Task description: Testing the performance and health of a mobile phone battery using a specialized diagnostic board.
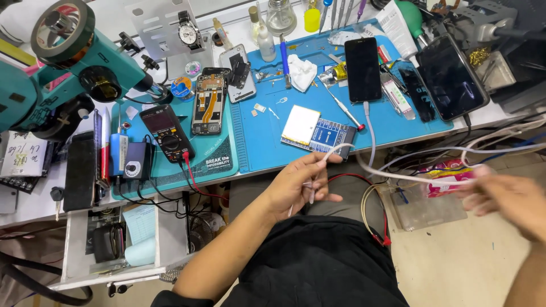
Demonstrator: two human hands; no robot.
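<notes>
Looking down from the head view, I start at the upper left of the frame, where a teal microscope arm (68, 62) hangs over the worktop (34, 199). Just right of it, on the teal mat (219, 165), lie a black multimeter (168, 132) with red leads and an opened phone (207, 102) showing its insides. The blue mat (267, 142) fills the centre, carrying a white pad (300, 124), a small blue board (329, 137) and a dark phone (363, 69) with a lead plugged into its lower end.

Below centre, my left hand (298, 185) has its grip closed lightly on the white cable (398, 175): thumb and forefinger pinch it near one end, the other fingers curled loosely under. The cable runs from there rightwards across the lower middle of the frame to my right hand (509, 199) at the far right. That hand is blurred; the cable seems to pass through its fingers, but I cannot tell how tightly its grip is closed.

As I judge it, the cable is being drawn out straight between the two hands. To do it well I would keep the left pinch steady close to the plug end, let the cable slide evenly through the right, and keep the loop clear of the red wire (375, 216) near my lap and the other leads trailing off the worktop edge.
</notes>
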